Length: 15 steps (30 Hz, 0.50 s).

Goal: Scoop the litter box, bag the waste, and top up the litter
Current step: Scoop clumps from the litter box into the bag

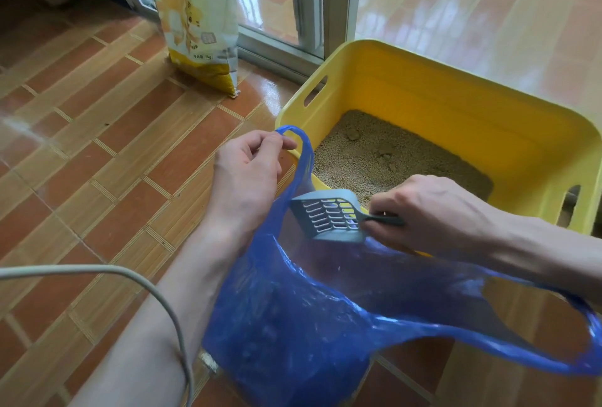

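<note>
Emptying the scoop into the waste bag

Head view: our left hand (247, 172) pinches the thin blue plastic bag's (293, 318) handle; our right hand (420, 211) grips the grey slotted scoop (329, 216) over its mouth, beside the yellow plastic litter box (456, 107). The slack far handle could sag and spill waste onto the floor.

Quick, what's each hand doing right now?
Left hand: pinches one handle of the blue bag, holding it open.
Right hand: grips the grey scoop by its handle, over the bag's mouth.
</note>
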### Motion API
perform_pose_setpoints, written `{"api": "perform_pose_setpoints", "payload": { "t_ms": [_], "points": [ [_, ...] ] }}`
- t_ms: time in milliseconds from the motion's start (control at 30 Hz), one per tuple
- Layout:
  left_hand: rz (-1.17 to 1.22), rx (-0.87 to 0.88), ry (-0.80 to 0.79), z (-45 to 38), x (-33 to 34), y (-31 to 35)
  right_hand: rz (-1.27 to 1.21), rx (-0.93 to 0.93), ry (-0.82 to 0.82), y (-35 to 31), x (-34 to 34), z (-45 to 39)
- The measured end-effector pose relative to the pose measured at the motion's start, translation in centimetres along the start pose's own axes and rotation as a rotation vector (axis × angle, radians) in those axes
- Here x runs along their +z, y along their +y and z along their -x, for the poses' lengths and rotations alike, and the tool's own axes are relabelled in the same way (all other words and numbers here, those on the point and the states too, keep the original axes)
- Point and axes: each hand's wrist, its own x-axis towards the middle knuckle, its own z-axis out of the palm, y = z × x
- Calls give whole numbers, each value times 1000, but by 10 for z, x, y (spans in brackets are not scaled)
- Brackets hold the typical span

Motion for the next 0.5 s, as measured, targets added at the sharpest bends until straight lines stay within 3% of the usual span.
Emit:
{"api": "perform_pose_setpoints", "payload": {
  "t_ms": [333, 500],
  "points": [
    [2, -9, 2, -2, -1, -2, -349, 248, -15, 43, -45, 15],
    [-8, -8, 0, -1, 0, -2, -164, 461, -4, 76, -32, 26]
  ]
}}
